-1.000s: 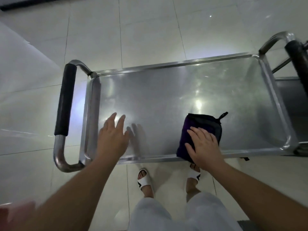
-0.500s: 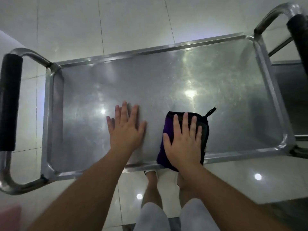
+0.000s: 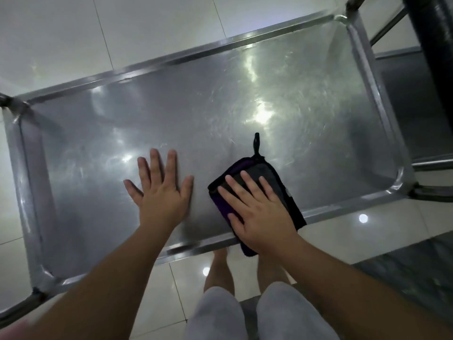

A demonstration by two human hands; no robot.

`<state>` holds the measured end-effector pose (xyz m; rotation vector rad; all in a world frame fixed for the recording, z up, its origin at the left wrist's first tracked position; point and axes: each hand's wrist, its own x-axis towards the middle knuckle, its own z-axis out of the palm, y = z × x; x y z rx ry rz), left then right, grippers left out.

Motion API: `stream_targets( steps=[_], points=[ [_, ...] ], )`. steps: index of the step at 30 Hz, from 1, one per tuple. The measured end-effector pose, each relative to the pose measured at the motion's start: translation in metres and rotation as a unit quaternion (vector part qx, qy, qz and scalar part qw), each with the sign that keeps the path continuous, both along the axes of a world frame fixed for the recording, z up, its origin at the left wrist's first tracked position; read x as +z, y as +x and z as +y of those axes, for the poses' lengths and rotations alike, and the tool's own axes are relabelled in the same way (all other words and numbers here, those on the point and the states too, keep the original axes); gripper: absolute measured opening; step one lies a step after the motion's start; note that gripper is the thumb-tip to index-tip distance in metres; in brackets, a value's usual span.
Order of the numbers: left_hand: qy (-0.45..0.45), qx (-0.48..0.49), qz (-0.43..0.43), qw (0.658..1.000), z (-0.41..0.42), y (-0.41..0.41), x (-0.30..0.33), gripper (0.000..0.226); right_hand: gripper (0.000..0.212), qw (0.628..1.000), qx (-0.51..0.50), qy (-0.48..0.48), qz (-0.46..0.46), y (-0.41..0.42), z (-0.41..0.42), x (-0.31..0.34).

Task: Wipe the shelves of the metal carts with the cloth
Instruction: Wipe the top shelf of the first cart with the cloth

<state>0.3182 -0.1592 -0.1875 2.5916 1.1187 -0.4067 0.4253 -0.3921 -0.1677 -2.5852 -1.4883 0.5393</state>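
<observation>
The metal cart's top shelf is a shiny steel tray with a raised rim, and it fills most of the view. A folded dark cloth, black and purple with a small hanging loop, lies near the shelf's front edge and overhangs it slightly. My right hand presses flat on the cloth with fingers spread. My left hand rests flat and open on the bare steel just left of the cloth.
A second cart stands at the right, with a black padded handle and a steel shelf below it. Glossy white floor tiles surround the cart. My legs stand at its front edge.
The view has closed in on the shelf and shifted right, putting the left handle out of sight. My right hand has turned the cloth, so its loop now points away from me. My left hand stays flat.
</observation>
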Motion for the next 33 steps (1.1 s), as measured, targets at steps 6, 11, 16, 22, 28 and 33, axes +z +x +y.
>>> stream_targets(
  steps=[6,11,16,22,28,33],
  points=[
    [0.002,0.004,0.001,1.0,-0.002,0.002,0.001,0.07,0.063,0.977,-0.191,-0.064,-0.062,0.136,-0.112,0.004],
    [0.007,-0.002,-0.003,1.0,-0.003,0.005,-0.001,0.07,0.065,0.915,-0.386,-0.088,-0.078,0.208,-0.133,0.009],
    [0.005,0.004,0.011,1.0,-0.002,0.007,-0.001,0.07,0.071,0.906,-0.413,-0.07,-0.054,0.17,-0.07,0.008],
    [-0.008,0.006,0.02,1.0,0.0,0.006,0.004,0.07,0.069,0.999,-0.029,0.005,-0.02,0.041,0.033,-0.003],
    [-0.005,-0.002,0.019,1.0,0.0,0.008,0.007,0.07,0.061,0.998,0.038,0.025,-0.046,0.102,0.043,-0.004],
    [-0.001,-0.006,0.02,1.0,-0.001,0.009,0.008,0.071,0.065,0.952,-0.29,-0.045,-0.086,0.247,-0.019,0.003]
  ],
)
